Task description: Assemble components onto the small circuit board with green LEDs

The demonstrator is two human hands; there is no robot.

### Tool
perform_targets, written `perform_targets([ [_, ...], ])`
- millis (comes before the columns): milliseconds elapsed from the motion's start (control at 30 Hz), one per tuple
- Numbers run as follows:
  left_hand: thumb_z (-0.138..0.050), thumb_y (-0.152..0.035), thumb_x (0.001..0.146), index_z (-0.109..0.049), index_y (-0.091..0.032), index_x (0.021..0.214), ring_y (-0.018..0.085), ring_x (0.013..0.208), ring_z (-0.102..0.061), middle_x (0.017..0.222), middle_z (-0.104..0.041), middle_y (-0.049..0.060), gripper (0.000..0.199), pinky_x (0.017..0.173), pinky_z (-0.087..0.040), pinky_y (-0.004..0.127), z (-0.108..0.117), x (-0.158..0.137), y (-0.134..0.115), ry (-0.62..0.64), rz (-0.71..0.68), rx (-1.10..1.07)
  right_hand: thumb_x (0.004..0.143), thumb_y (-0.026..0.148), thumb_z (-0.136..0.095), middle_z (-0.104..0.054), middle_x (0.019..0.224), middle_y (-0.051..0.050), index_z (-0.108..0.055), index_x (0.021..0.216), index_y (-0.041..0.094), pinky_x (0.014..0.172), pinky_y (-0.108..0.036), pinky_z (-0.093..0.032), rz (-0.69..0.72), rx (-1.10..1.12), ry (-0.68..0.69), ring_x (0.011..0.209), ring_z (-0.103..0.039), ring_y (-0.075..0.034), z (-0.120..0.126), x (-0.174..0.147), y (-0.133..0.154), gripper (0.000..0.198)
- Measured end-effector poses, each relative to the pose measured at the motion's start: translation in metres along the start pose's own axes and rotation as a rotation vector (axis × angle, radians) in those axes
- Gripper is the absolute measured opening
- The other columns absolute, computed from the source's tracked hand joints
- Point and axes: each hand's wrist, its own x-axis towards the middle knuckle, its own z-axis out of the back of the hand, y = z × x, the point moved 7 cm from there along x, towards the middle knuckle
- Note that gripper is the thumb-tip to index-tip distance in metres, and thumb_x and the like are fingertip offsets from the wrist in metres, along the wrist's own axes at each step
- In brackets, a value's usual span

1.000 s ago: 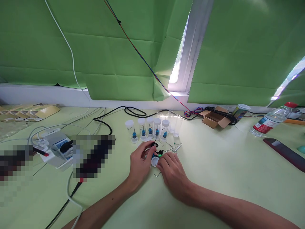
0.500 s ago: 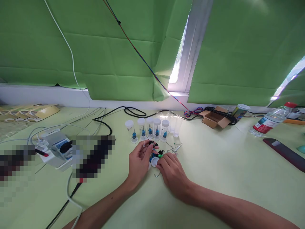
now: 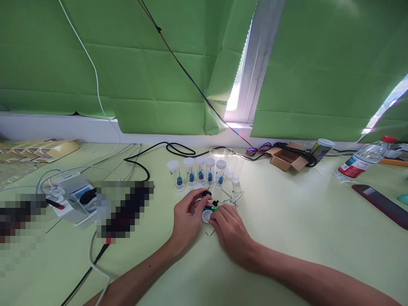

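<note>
My left hand pinches a small black part between thumb and fingertips; a thin rod rises from it. Beside it, my right hand has its fingers closed at the edge of a round white cap. Just above the cap lie a shiny green piece and small blue pieces, partly covered by my fingers. Behind the hands stand several clear tubes with white lids, each holding a blue part with a thin rod. Loose thin metal rods lie right of the hands, and a small L-shaped key lies below the cap.
On the left are a white device with cables and a black cable. To the right stand an open cardboard box, a can, a tilted water bottle and a dark flat object. Green sheets cover the window behind.
My left hand has turned slightly, bringing the black part a little right and its rod more upright. My right hand and the white cap stay nearly where they were.
</note>
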Motion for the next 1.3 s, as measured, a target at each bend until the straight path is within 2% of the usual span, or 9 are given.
perform_targets([
  [200,-0.064,-0.033,0.087,-0.066,-0.019,0.099,0.016,0.074,-0.070,0.094,-0.073,0.006,0.019,0.072,-0.060,0.029,0.0008,0.0006,-0.0003,-0.027,0.015,-0.025,0.099,0.012,-0.043,-0.059,0.079,-0.006,-0.055,0.085,0.017,0.071,-0.034,-0.041,-0.002,0.011,0.001,0.076,-0.050,-0.020,-0.0011,0.0001,-0.0013,0.019],
  [333,-0.067,-0.031,0.084,-0.066,-0.018,0.098,0.016,0.070,-0.069,0.087,-0.073,0.005,0.019,0.069,-0.060,0.029,-0.0005,0.0007,0.0013,-0.011,0.030,-0.009,0.099,0.012,-0.043,-0.059,0.077,-0.005,-0.055,0.083,0.017,0.070,-0.033,-0.041,0.002,0.017,-0.011,0.075,-0.049,-0.019,0.0011,0.0013,-0.0002,0.021],
  [567,-0.066,-0.032,0.084,-0.067,-0.020,0.098,0.016,0.071,-0.069,0.092,-0.072,0.005,0.018,0.071,-0.059,0.030,-0.0033,-0.0009,-0.0015,0.043,-0.004,0.032,0.099,0.013,-0.042,-0.059,0.077,-0.006,-0.055,0.082,0.018,0.071,-0.033,-0.042,-0.005,0.024,-0.008,0.075,-0.049,-0.020,0.0016,0.0010,-0.0001,0.022],
  [833,-0.063,-0.036,0.086,-0.066,-0.019,0.099,0.016,0.071,-0.068,0.087,-0.072,0.005,0.021,0.071,-0.058,0.030,-0.0012,0.0022,0.0051,0.016,0.028,-0.008,0.099,0.013,-0.042,-0.059,0.076,-0.005,-0.055,0.082,0.018,0.070,-0.033,-0.042,-0.001,0.029,-0.011,0.074,-0.049,-0.019,0.0016,0.0014,0.0003,0.022],
  [1000,-0.066,-0.032,0.085,-0.067,-0.020,0.098,0.016,0.071,-0.069,0.085,-0.072,0.004,0.019,0.072,-0.058,0.029,-0.0038,0.0007,0.0013,0.058,0.006,0.055,0.099,0.012,-0.042,-0.059,0.077,-0.005,-0.054,0.082,0.018,0.070,-0.034,-0.042,0.002,0.037,-0.015,0.074,-0.049,-0.020,0.0012,0.0011,-0.0003,0.022],
  [1133,-0.064,-0.031,0.086,-0.068,-0.020,0.098,0.017,0.073,-0.070,0.090,-0.072,0.005,0.017,0.074,-0.059,0.030,-0.0061,-0.0009,-0.0011,0.086,0.001,0.060,0.099,0.012,-0.041,-0.059,0.076,-0.005,-0.054,0.081,0.018,0.069,-0.033,-0.042,0.000,0.035,-0.022,0.074,-0.048,-0.019,0.0018,0.0010,-0.0005,0.023],
  [1300,-0.063,-0.034,0.087,-0.065,-0.018,0.099,0.017,0.072,-0.070,0.092,-0.073,0.007,0.020,0.073,-0.060,0.032,-0.0049,0.0012,0.0009,0.054,0.028,0.002,0.099,0.012,-0.042,-0.060,0.078,-0.005,-0.055,0.084,0.018,0.070,-0.033,-0.043,-0.022,0.072,-0.025,0.075,-0.050,-0.019,0.0030,0.0018,-0.0024,0.021],
])
